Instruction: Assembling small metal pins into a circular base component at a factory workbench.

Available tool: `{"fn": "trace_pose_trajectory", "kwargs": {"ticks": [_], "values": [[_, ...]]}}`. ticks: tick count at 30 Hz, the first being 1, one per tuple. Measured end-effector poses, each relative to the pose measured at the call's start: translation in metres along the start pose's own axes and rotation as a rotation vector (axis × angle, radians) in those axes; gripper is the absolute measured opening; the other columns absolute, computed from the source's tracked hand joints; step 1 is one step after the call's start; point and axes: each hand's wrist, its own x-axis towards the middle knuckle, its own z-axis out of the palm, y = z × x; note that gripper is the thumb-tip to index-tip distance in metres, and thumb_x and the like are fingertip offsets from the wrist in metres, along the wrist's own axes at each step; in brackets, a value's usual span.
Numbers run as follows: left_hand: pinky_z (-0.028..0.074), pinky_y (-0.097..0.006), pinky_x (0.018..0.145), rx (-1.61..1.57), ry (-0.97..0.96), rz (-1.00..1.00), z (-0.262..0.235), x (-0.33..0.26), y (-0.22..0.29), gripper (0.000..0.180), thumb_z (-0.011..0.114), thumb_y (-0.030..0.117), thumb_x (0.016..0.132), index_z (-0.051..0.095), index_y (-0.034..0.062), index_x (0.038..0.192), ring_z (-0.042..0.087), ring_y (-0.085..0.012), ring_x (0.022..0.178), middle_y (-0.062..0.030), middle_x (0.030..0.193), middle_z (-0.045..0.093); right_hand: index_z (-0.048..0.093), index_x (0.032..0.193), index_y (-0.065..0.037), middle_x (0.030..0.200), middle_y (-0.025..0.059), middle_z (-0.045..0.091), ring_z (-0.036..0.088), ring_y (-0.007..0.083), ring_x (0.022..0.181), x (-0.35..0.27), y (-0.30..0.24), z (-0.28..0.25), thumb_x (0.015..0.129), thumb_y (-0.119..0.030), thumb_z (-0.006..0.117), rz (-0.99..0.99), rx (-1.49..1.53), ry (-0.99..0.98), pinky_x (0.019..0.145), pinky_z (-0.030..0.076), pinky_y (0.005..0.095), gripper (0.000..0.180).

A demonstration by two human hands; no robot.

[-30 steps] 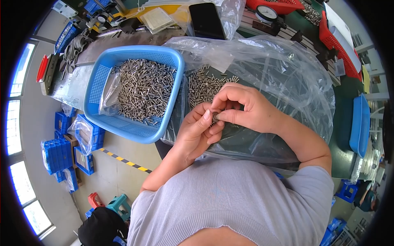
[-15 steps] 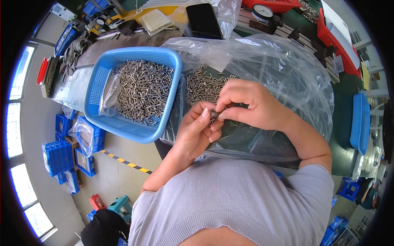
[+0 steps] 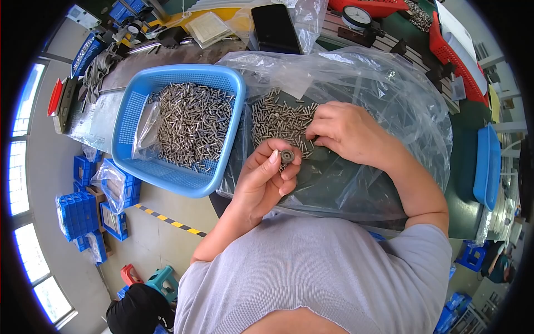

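Note:
My left hand (image 3: 263, 177) is closed on a small round metal ring (image 3: 287, 156), its open face turned up and a darker hollow in its middle. Behind it spreads a heap of small metal pins (image 3: 281, 119) on clear plastic sheeting. At the heap's right edge is my right hand (image 3: 347, 135), palm down, thumb and fingers drawn together. Its fingertips touch or hover just over the pins there; whatever they pinch is hidden. To the left, a blue plastic basket (image 3: 183, 74) holds many more such pins (image 3: 194, 125) and a clear plastic bag (image 3: 147, 131).
Clear plastic sheeting (image 3: 384, 83) covers the green table around the heap. A black phone (image 3: 275, 29) lies at the back, near a dial gauge (image 3: 356, 17). Red trays (image 3: 453, 55) and a blue tray (image 3: 487, 167) stand at the right. Blue crates (image 3: 78, 214) are stacked on the floor left.
My right hand has moved away from the ring, rightward and slightly back, to the pins' edge. The ring, partly covered by fingers before, now shows its face in my left hand.

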Motion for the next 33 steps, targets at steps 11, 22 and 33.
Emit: {"fn": "trace_pose_trajectory", "kwargs": {"ticks": [11, 22, 33], "values": [[0.036, -0.017, 0.050, 0.002, 0.017, -0.001, 0.002, 0.000, 0.001, 0.023, 0.055, 0.022, 0.093, 0.051, 0.0069, 0.109, 0.041, -0.0096, 0.070, -0.0104, 0.096, 0.050, 0.061, 0.080, -0.004, 0.079, 0.0066, 0.055, 0.056, 0.0224, 0.077, 0.004, -0.001, -0.006, 0.072, -0.005, 0.068, 0.092, 0.252, -0.007, 0.067, 0.045, 0.0321, 0.011], [0.038, -0.023, 0.054, 0.068, 0.021, -0.035, 0.004, 0.000, 0.001, 0.021, 0.057, 0.023, 0.092, 0.053, 0.0065, 0.104, 0.045, -0.0103, 0.068, -0.0079, 0.089, 0.057, 0.064, 0.085, -0.001, 0.079, 0.0026, 0.061, 0.057, 0.0098, 0.077, 0.006, -0.024, 0.001, 0.082, -0.011, 0.067, 0.245, 0.864, -0.043, 0.071, 0.044, 0.0240, 0.011], [0.037, -0.023, 0.053, 0.086, 0.044, -0.069, 0.007, 0.000, 0.002, 0.022, 0.059, 0.023, 0.091, 0.053, 0.0062, 0.103, 0.044, -0.0091, 0.066, -0.0059, 0.088, 0.057, 0.061, 0.084, -0.003, 0.085, 0.0029, 0.056, 0.054, 0.0117, 0.077, 0.008, -0.031, 0.005, 0.077, -0.008, 0.071, 0.172, 0.700, 0.009, 0.069, 0.044, 0.0258, 0.014]]}}
